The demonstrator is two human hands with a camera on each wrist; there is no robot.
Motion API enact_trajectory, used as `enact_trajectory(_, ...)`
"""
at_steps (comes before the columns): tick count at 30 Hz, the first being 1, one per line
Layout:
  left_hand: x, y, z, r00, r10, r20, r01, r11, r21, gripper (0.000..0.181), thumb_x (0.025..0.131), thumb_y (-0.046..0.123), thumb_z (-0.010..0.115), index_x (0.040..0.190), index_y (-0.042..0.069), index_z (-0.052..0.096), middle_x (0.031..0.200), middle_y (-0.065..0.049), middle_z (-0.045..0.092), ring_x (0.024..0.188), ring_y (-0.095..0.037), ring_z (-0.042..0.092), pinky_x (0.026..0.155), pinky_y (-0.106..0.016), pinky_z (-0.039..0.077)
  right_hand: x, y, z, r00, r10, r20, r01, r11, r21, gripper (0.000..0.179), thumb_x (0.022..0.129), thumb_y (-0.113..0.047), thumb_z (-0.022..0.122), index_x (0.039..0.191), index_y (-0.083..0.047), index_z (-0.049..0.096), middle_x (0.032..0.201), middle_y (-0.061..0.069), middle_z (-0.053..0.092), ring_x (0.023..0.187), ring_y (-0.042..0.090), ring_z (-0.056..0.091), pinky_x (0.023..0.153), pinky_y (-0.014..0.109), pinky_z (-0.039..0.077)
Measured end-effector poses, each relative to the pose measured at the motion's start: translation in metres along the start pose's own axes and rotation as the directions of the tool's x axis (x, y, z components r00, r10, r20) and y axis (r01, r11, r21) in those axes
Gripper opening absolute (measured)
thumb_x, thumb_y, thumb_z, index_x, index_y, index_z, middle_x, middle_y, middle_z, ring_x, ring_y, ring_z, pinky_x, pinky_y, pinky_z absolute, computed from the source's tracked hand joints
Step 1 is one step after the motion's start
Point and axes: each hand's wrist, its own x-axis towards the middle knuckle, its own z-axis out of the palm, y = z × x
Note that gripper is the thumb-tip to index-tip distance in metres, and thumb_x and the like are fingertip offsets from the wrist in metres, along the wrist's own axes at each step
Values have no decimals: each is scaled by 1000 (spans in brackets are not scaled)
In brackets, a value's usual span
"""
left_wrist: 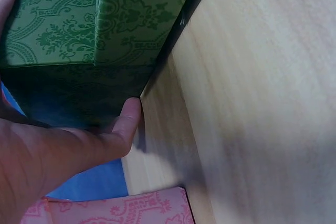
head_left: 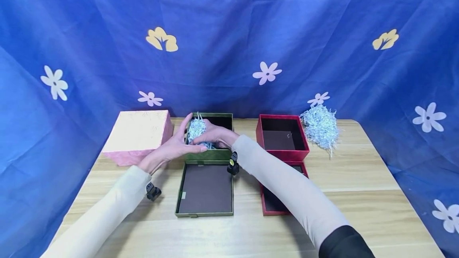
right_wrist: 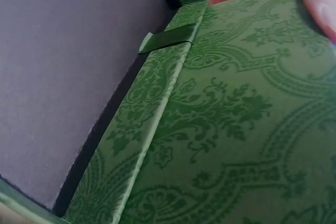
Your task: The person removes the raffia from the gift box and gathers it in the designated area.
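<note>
A green patterned box stands near the back of the table, with its dark-lined lid laid open in front. Pale blue shredded paper bunches up in the box's left half. My left hand grips the box's left side, its thumb along the front rim. In the left wrist view one finger touches the box near its bottom edge. My right hand reaches over the front rim into the box and holds the shredded paper, thumb in front; its other fingertips are hidden.
A pink box stands at the left, close by my left wrist. Right of the green box is an open red box, its lid partly under my right forearm. A heap of pale blue shredded paper lies beyond it. A blue cloth hangs behind.
</note>
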Motion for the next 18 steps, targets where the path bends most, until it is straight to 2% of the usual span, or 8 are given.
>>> enact_trajectory(6,0,0,0,1000,-9,-4,9,1000,28,133,92,28,92,175,33,-11,179,-19,-16,163,-43,-8,125,-74,8,2,0,2,999,-51,-16,51,998,-30,83,86,9,76,157,0,34,117,7,55,98,19,55,77,25,51)
enact_trajectory(10,0,1,0,1000,-11,-5,11,999,51,134,91,29,92,175,33,-12,179,-18,-16,163,-45,-7,124,-75,8,0,-2,2,997,-63,-34,62,997,-46,72,87,12,72,152,-1,45,112,6,59,94,18,57,77,26,52)
enact_trajectory(18,-1,2,1,1000,-8,-5,8,999,52,131,93,28,91,175,31,-11,179,-18,-13,163,-44,-5,125,-72,13,0,-1,-2,984,-106,-142,89,989,-119,73,87,11,75,155,-3,53,123,8,64,100,20,60,82,28,53)
